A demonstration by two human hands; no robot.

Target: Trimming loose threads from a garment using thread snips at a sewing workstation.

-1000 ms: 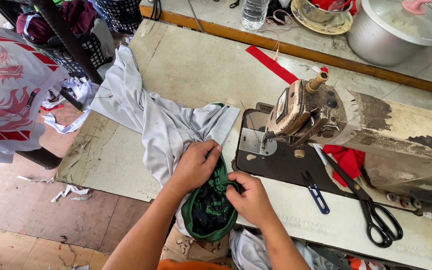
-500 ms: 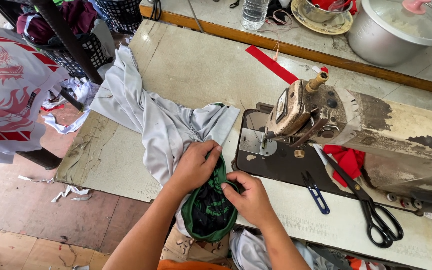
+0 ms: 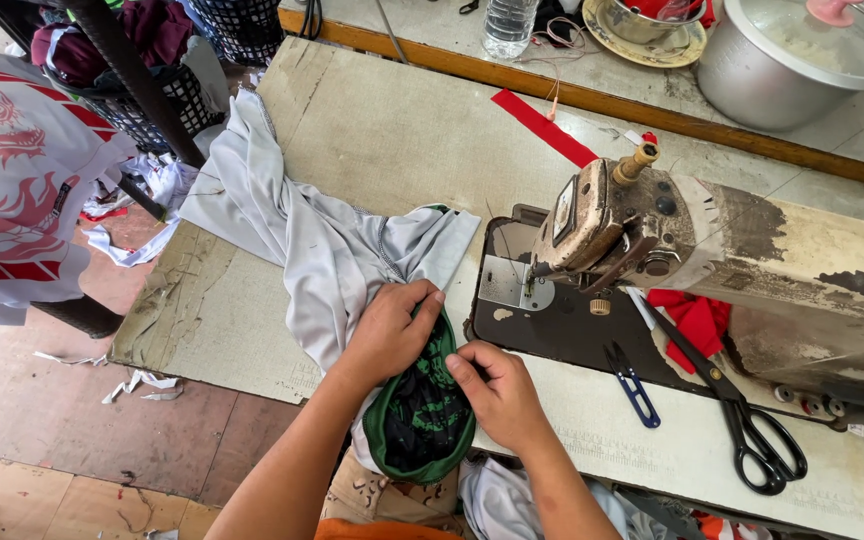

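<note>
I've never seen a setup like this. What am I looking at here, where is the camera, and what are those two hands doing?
The camera sits on a person's head and looks down at their own bare hands, so you see the work as they do. In front of them is a worn table with an old sewing machine set into it. The left hand and the right hand both grip a dark green and black piece of cloth at the table's near edge. A pale grey garment lies spread beside it. Near the machine lie black scissors, small blue thread snips and some red fabric. Further back stand a metal pot and a clear bottle.
</note>
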